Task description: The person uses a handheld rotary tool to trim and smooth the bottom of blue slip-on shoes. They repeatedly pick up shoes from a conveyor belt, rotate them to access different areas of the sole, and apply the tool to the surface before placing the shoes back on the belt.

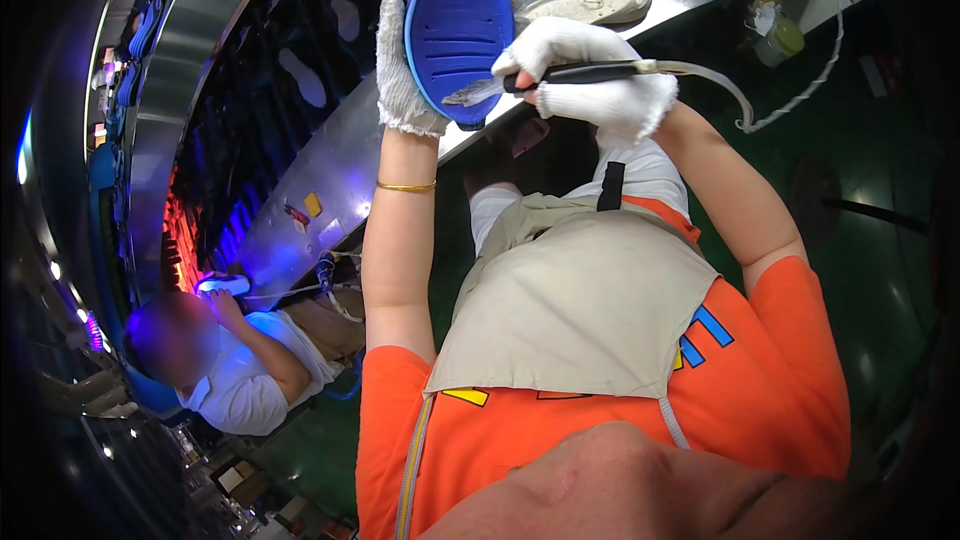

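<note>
A large blue shoe sole [458, 40] with grooves, small holes and a lighter blue rim stands lengthwise before me; its far end leaves the picture. Along its left edge, my left hand [404, 80], in a white knit glove, grips it, with some of the fingers out of sight behind it. My right hand [605, 90], also gloved in white, is closed around the black handle of a brush [575, 73]. The brush's pale bristles rest at or just over the sole's near right part. A whitish tube [715, 80] runs from the handle's back end.
Beyond the sole, a cream shoe [595, 0] lies on the metal bench [320, 165]. At the right stands a yellowish container [782, 40]. To the left a conveyor [270, 80] carries soles, and a seated co-worker [250, 365] holds a blue-lit piece.
</note>
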Action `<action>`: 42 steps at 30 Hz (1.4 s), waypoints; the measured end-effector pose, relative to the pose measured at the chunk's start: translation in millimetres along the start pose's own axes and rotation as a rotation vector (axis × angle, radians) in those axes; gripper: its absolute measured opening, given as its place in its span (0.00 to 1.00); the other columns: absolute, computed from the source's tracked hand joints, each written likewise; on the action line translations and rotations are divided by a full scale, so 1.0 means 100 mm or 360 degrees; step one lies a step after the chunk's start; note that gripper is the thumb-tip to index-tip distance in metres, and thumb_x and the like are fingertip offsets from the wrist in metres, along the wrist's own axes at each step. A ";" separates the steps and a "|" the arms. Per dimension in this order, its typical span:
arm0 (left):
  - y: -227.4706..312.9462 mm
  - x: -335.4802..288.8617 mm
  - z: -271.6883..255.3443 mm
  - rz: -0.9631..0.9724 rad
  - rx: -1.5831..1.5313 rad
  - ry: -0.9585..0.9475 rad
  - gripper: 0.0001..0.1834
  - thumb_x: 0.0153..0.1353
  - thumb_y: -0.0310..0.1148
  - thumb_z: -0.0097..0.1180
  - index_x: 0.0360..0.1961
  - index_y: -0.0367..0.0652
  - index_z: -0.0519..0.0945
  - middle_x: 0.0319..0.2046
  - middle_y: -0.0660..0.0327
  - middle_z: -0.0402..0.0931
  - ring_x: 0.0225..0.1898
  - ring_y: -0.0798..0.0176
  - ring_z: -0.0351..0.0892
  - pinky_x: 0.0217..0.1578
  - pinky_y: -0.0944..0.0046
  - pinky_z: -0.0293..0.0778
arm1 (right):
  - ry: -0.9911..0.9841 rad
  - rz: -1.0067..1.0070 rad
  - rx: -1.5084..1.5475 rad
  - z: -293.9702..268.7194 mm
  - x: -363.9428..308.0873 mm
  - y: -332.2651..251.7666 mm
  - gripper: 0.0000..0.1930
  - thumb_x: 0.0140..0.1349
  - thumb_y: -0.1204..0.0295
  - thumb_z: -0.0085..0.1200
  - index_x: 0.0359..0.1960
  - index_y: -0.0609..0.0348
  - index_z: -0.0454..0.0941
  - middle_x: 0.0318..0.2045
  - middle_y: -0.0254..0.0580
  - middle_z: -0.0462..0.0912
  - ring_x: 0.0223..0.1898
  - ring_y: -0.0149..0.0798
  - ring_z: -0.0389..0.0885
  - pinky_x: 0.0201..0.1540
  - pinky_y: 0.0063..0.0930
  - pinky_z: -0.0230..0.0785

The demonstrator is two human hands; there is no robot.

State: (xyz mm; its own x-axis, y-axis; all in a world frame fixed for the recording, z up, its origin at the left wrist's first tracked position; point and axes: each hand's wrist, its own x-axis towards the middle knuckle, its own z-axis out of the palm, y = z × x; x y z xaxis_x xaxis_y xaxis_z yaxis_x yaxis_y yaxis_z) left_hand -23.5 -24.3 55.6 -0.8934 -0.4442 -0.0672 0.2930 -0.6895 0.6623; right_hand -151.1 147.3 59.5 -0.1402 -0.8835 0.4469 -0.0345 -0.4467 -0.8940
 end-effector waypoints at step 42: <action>-0.39 -0.23 -0.14 0.0212 -0.0235 0.0256 0.33 0.67 0.57 0.33 0.61 0.42 0.65 0.57 0.54 0.69 0.56 0.55 0.70 0.59 0.55 0.66 | -0.0063 0.0256 -0.0316 0.23 -0.07 0.06 0.04 0.49 0.75 0.57 0.28 0.60 0.79 0.29 0.34 0.80 0.31 0.25 0.78 0.37 0.21 0.71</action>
State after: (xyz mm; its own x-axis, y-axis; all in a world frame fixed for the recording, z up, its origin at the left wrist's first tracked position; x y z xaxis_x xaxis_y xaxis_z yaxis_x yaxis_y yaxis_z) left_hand -9.2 4.9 21.1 -0.7814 -0.6138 -0.1126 0.4615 -0.6898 0.5579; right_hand -127.8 147.2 51.9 -0.1211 -0.9474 0.2962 -0.2089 -0.2673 -0.9407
